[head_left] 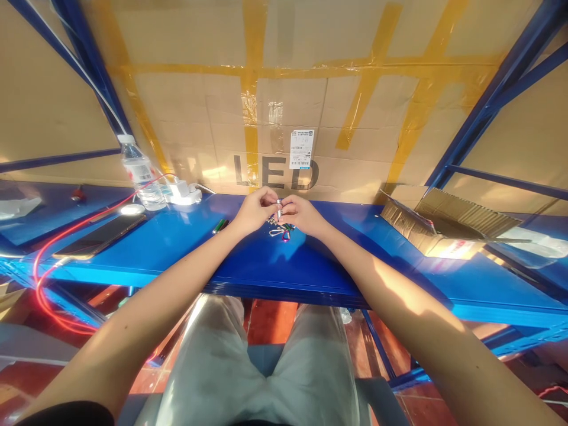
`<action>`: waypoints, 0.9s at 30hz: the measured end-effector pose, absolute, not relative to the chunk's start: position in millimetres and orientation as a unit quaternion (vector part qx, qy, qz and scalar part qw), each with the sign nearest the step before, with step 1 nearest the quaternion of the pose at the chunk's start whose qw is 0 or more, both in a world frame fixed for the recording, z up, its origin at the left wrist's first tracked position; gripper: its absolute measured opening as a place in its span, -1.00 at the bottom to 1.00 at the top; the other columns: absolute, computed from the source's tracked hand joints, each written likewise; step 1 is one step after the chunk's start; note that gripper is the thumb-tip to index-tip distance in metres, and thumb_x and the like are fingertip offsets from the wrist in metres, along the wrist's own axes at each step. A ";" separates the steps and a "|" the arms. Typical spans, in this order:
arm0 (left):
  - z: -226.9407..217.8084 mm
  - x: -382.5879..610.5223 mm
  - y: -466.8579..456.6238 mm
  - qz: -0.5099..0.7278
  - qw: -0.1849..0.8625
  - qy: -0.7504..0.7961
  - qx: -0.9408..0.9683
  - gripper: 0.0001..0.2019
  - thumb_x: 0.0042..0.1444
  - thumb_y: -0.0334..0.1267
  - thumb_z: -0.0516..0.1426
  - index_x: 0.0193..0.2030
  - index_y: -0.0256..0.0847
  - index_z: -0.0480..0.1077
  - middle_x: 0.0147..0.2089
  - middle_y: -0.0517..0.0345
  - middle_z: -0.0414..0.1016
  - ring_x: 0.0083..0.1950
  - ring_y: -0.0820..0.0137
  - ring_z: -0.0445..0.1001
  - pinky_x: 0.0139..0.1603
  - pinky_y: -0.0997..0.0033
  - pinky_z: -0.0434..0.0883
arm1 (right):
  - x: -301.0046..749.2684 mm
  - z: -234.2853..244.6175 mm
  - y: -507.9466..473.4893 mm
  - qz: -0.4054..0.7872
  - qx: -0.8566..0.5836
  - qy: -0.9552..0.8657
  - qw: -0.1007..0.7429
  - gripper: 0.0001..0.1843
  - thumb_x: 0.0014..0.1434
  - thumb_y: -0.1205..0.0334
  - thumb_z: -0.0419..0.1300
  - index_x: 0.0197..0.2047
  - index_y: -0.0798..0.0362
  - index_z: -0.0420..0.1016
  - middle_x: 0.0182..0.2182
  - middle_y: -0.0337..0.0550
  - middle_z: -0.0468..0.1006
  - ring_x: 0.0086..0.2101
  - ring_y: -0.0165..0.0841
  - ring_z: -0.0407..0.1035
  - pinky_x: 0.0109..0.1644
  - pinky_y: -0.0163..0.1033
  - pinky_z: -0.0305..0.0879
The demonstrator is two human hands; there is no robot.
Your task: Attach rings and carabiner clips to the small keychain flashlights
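Note:
Both my hands meet over the middle of the blue shelf (248, 260). My left hand (254, 210) and my right hand (302, 214) are both closed in a pinch on a small silver metal part (279, 207) held between their fingertips. Just below the hands, a little heap of small metal and coloured parts (279, 231) lies on the shelf. A green pen-like item (220, 225) lies left of my left hand.
A water bottle (139, 174) and a white charger plug (183, 190) stand at the back left, a dark phone (101, 235) with a red cable (48, 260) beside them. An open cardboard box (444, 228) sits on the right. A cardboard wall (284, 89) marked LED closes the back.

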State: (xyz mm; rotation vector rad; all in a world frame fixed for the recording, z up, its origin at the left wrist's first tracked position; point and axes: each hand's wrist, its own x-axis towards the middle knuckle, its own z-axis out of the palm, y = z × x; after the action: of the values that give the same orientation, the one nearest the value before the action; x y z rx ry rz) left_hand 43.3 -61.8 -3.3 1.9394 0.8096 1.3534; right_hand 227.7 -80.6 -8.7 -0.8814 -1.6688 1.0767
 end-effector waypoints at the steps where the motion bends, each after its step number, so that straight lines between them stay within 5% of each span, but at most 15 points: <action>1: -2.9 43.0 -61.0 0.519 0.317 0.309 0.731 -0.78 -0.04 -0.23 0.33 -0.29 -0.21 0.42 -0.33 0.18 0.51 -0.32 0.39 0.47 -0.24 0.34 0.40 | 227.9 -8.3 -80.6 0.433 -0.363 -0.681 0.466 -0.57 -0.14 0.43 0.44 -0.23 -0.01 0.39 -0.40 -0.24 0.66 -0.23 -0.20 0.60 -0.03 -0.07 0.49; 9: -3.9 41.4 -58.7 0.500 0.314 0.296 0.751 -0.76 -0.03 -0.18 0.34 -0.26 -0.22 0.49 -0.24 0.11 0.57 -0.17 0.33 0.52 -0.07 0.25 0.44 | 232.9 -9.9 -75.7 0.373 -0.403 -0.693 0.467 -0.75 -0.10 0.35 0.44 -0.35 0.03 0.47 -0.39 -0.17 0.68 -0.26 -0.19 0.60 -0.10 -0.10 0.48; 16: -1.0 40.5 -56.2 0.545 0.296 0.327 0.713 -0.83 -0.01 -0.30 0.32 -0.30 -0.22 0.43 -0.35 0.17 0.54 -0.27 0.36 0.55 -0.16 0.28 0.49 | 235.9 -9.1 -74.4 0.269 -0.423 -0.740 0.449 -0.99 0.07 0.31 0.31 -0.37 0.03 0.58 -0.35 -0.13 0.69 -0.28 -0.22 0.55 -0.11 -0.10 0.42; 20: 1.7 37.8 -54.5 0.568 0.329 0.339 0.674 -0.85 0.01 -0.38 0.27 -0.29 -0.21 0.38 -0.35 0.21 0.45 -0.36 0.41 0.53 -0.30 0.29 0.56 | 247.3 -15.1 -63.2 0.178 -0.449 -0.780 0.397 -0.77 0.06 0.47 0.19 -0.34 0.03 0.65 -0.35 -0.13 0.66 -0.33 -0.26 0.49 -0.16 -0.14 0.38; 27: 8.2 37.6 -61.2 0.581 0.420 0.307 0.625 -0.81 0.06 -0.35 0.25 -0.23 -0.18 0.32 -0.22 0.19 0.38 -0.24 0.37 0.55 -0.32 0.20 0.67 | 249.2 -20.9 -54.7 0.095 -0.428 -0.843 0.311 -0.76 0.03 0.51 0.14 -0.45 0.05 0.60 -0.40 -0.10 0.61 -0.34 -0.26 0.41 -0.21 -0.19 0.24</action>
State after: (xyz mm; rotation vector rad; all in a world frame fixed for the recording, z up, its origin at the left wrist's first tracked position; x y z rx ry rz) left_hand 37.6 -61.2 8.2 1.5668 0.7703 1.4571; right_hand 249.2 -54.7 -20.9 -1.1285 -2.2266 0.2498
